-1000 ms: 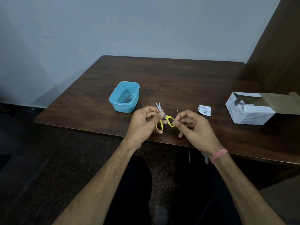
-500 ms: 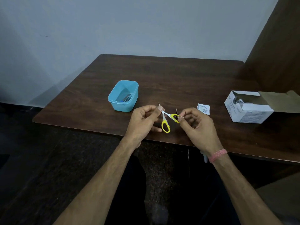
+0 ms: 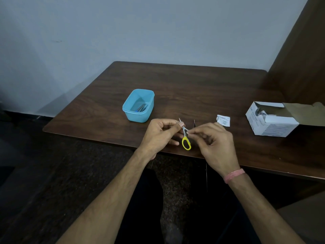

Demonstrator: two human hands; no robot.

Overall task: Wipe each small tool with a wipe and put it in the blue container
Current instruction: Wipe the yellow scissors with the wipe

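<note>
Small scissors (image 3: 186,140) with yellow handles hang between my hands over the table's front edge. My left hand (image 3: 159,136) pinches the blades near their tips, points up. Fingertips of my right hand (image 3: 215,143) pinch the scissors just below the pivot. One yellow loop hangs free below and the other is hidden. Something pale shows at those fingertips, and I cannot tell if it is a wipe. The blue container (image 3: 137,118) stands to the left, behind my left hand, with several slim tools inside.
A torn white sachet (image 3: 223,120) lies on the dark wooden table (image 3: 202,88) just behind my right hand. An open white cardboard box (image 3: 274,125) sits at the right. A thin dark sliver (image 3: 194,123) pokes up behind my right fingers. A wall runs behind.
The scissors have turned from opened wide to nearly upright, with one loop hanging down. My right fingers slid from the yellow handle up toward the pivot. My left hand kept its pinch.
</note>
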